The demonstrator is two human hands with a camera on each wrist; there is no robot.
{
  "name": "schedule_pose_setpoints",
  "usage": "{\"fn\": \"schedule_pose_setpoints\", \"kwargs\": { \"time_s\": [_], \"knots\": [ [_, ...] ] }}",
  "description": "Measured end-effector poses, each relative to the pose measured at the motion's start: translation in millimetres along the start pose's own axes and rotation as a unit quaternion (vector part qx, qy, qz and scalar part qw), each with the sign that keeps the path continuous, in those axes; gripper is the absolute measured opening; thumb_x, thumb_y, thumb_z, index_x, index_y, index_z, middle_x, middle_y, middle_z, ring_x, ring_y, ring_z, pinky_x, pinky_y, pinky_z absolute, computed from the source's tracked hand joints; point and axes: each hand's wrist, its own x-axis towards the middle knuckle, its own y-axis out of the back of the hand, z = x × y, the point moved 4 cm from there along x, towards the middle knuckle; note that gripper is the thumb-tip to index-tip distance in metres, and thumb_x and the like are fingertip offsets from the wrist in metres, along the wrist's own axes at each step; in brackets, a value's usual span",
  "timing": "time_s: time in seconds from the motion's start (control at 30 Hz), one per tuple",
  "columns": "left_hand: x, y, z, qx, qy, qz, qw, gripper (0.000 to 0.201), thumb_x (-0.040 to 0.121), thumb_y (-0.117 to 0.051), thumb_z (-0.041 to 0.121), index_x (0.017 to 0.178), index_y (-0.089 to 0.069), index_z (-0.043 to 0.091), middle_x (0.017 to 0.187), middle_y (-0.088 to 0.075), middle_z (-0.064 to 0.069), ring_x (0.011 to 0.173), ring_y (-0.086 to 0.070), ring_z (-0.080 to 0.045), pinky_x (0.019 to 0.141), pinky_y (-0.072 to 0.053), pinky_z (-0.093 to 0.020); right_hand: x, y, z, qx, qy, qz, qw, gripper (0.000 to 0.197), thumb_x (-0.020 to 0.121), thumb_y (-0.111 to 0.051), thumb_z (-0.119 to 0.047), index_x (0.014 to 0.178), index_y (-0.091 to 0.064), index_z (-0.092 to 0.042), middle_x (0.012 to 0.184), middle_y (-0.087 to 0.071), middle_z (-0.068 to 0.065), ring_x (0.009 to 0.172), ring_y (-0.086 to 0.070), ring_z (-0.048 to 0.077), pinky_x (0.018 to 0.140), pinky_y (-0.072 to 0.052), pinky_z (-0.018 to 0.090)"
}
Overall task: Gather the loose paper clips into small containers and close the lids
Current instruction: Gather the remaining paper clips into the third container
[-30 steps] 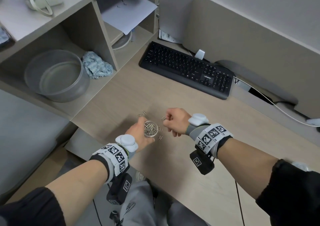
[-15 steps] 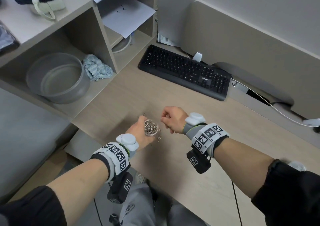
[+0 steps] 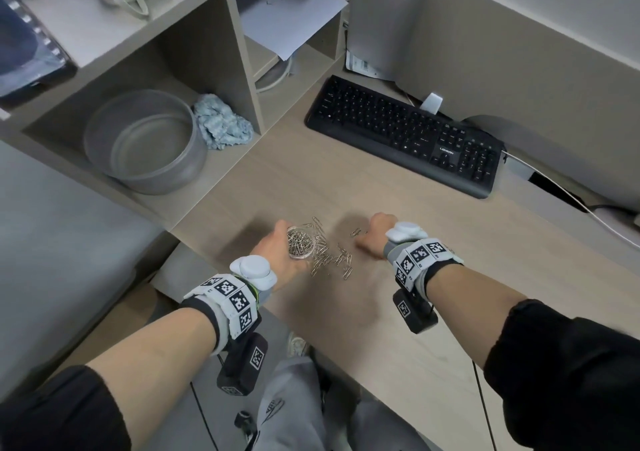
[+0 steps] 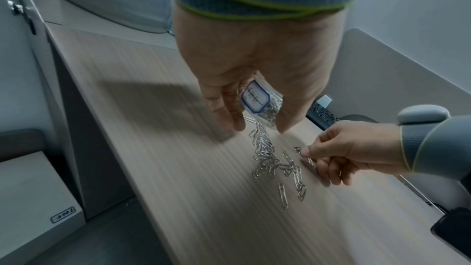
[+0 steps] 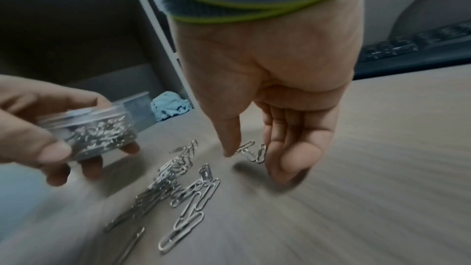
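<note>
Clips half gathered, container open in left hand
Silver paper clips (image 3: 330, 260) lie scattered on desk (image 3: 363, 312) near edge; left hand (image 3: 277, 253) grips clear round container (image 3: 300, 244), lidless, full of clips, just above them; right hand (image 3: 375, 234) pinches a few clips (image 5: 251, 151) beside pile

Desk top (image 3: 284, 187) looks like pale wood-grain laminate, matt, fine streaks running thru it. Paper clips (image 4: 265, 154) are bare shiny wire, silvery metal w/ bright glints. Round container (image 5: 86, 134) is clear glossy plastic, paper label (image 4: 254, 99) w/ blue border stuck on its bottom. Keyboard (image 3: 405, 135) = black matt plastic. Big bowl (image 3: 145, 142) on the shelf is dull grey, brushed-metal look. Rag (image 3: 221, 127) next to it is crumpled light-blue cloth, nubby. Wristbands are ribbed grey knit.
</note>
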Motion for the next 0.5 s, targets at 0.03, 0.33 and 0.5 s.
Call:
{"fn": "schedule_pose_setpoints", "kwargs": {
  "time_s": [0.03, 0.33, 0.5],
  "knots": [
    [0.6, 0.2, -1.7, -0.001, 0.001, 0.000, 1.000, 0.058, 0.075, -0.076, 0.033, 0.119, -0.042, 0.015, 0.103, -0.064, -0.007, 0.090, -0.062, -0.032, 0.078, -0.052, -0.040, 0.2, -0.3, -3.6, -0.017, 0.009, 0.001, 1.000, 0.031, 0.088, -0.061, -0.042, 0.085, -0.054, -0.012, 0.084, -0.063, 0.006, 0.071, -0.056, 0.026, 0.059, -0.041, 0.026],
    [3.7, 0.6, -11.1, -0.017, -0.002, -0.012, 1.000, 0.062, 0.075, -0.078, 0.033, 0.123, -0.043, 0.014, 0.108, -0.065, -0.007, 0.097, -0.062, -0.031, 0.078, -0.049, -0.033, 5.1, -8.6, -11.7, -0.048, 0.029, -0.004, 0.998, 0.020, 0.092, -0.052, -0.018, 0.105, -0.063, -0.007, 0.106, -0.068, 0.011, 0.077, -0.055, 0.030, 0.069, -0.043, 0.030],
    [3.2, -0.3, -10.1, -0.013, -0.001, -0.013, 1.000, 0.063, 0.075, -0.078, 0.033, 0.124, -0.042, 0.014, 0.108, -0.064, -0.007, 0.097, -0.062, -0.032, 0.080, -0.050, -0.034, 2.0, -14.6, -9.2, -0.069, 0.039, -0.016, 0.997, 0.011, 0.088, -0.050, -0.020, 0.088, -0.057, -0.012, 0.090, -0.061, 0.010, 0.075, -0.057, 0.031, 0.067, -0.045, 0.030]
  ]
}}
